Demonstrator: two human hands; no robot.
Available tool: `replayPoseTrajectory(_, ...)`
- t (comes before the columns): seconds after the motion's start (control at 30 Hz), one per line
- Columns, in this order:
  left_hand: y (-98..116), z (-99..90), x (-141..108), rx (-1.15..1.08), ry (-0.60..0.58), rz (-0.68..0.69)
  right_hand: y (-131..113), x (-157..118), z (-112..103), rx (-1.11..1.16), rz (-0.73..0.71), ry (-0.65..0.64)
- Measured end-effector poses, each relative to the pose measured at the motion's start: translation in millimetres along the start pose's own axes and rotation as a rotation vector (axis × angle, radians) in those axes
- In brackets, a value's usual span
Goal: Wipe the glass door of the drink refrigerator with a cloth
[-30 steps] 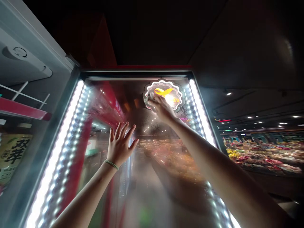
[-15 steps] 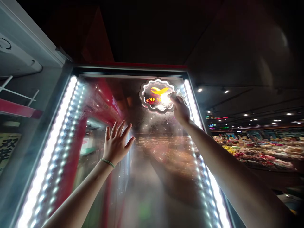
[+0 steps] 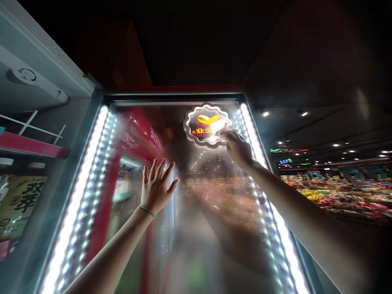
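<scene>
A fogged glass fridge door (image 3: 208,228) stands open in front of me, edged with white LED strips (image 3: 82,196). Near its top glows a round lit logo (image 3: 206,124) with a yellow mark and red characters. My left hand (image 3: 157,185), with a green band at the wrist, lies flat on the glass, fingers spread, holding nothing. My right hand (image 3: 240,149) presses a small pale cloth (image 3: 227,133) against the glass at the logo's lower right edge. Most of the cloth is hidden under my fingers.
On the left is the fridge interior, with a red-edged wire shelf (image 3: 30,147) and a yellow package with black characters (image 3: 18,204). Past the door's right edge, lit store displays of goods (image 3: 337,196) sit under ceiling spotlights. The ceiling above is dark.
My right hand moved with the cloth from the logo's left side across to its right, then dropped to its lower right edge. My left hand stayed flat on the glass.
</scene>
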State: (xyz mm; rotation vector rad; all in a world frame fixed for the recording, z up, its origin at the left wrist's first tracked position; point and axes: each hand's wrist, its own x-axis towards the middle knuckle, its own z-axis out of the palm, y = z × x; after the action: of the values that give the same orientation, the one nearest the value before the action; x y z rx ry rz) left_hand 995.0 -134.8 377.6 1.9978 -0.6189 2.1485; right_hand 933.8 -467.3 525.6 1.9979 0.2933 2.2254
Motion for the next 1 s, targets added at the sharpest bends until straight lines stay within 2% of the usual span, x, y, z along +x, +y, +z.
replayPoseTrajectory(0.07,0.2,-0.1,0.1,-0.001,0.003,-0.001,-0.9,1.7,1.4,0.034,-0.035,0.010)
replayPoseTrajectory(0.2,0.3,-0.3,-0.2,-0.005,0.009,-0.005,-3.3,0.7,8.6,-0.012,0.213,0.126)
replayPoseTrajectory(0.23,0.3,-0.4,-0.3,-0.006,0.011,-0.005,-4.2,0.1,10.8,-0.007,0.200,0.136)
replayPoseTrajectory(0.33,0.0,-1.0,-0.5,-0.012,0.017,-0.003,-5.2,0.6,16.0,0.069,0.015,0.099)
replayPoseTrajectory(0.37,-0.1,-1.3,-0.5,-0.014,0.019,-0.002,-4.9,1.3,16.9,0.093,-0.004,0.093)
replayPoseTrajectory(0.5,-0.1,-2.7,-0.2,-0.012,0.011,-0.004,-6.3,1.0,16.3,0.098,0.223,0.197)
replayPoseTrajectory(0.53,-0.2,-2.9,-0.1,-0.013,0.007,-0.006,-8.0,0.0,15.6,0.098,0.231,0.207)
replayPoseTrajectory(0.67,-0.9,-2.5,-0.5,-0.031,0.008,-0.009,-12.1,-0.4,12.9,0.172,-0.059,0.094)
replayPoseTrajectory(0.7,-1.1,-2.2,-0.7,-0.033,0.012,-0.007,-11.3,0.4,12.3,0.183,-0.068,0.081)
replayPoseTrajectory(0.73,-1.2,-1.8,-0.8,-0.032,0.016,-0.004,-10.0,1.0,11.8,0.178,-0.022,0.088)
replayPoseTrajectory(0.83,-0.9,-0.9,-1.2,-0.028,0.022,-0.001,-9.5,-3.0,10.5,0.080,0.240,0.155)
replayPoseTrajectory(0.87,-0.8,-0.8,-1.3,-0.026,0.022,-0.003,-11.4,-6.1,10.2,0.048,0.267,0.162)
replayPoseTrajectory(0.9,-0.7,-0.7,-1.3,-0.022,0.021,-0.004,-14.0,-9.1,10.0,0.032,0.241,0.156)
replayPoseTrajectory(1.0,-0.8,-1.1,-1.5,-0.005,0.011,-0.001,-19.6,-13.0,9.6,0.076,-0.011,0.094)
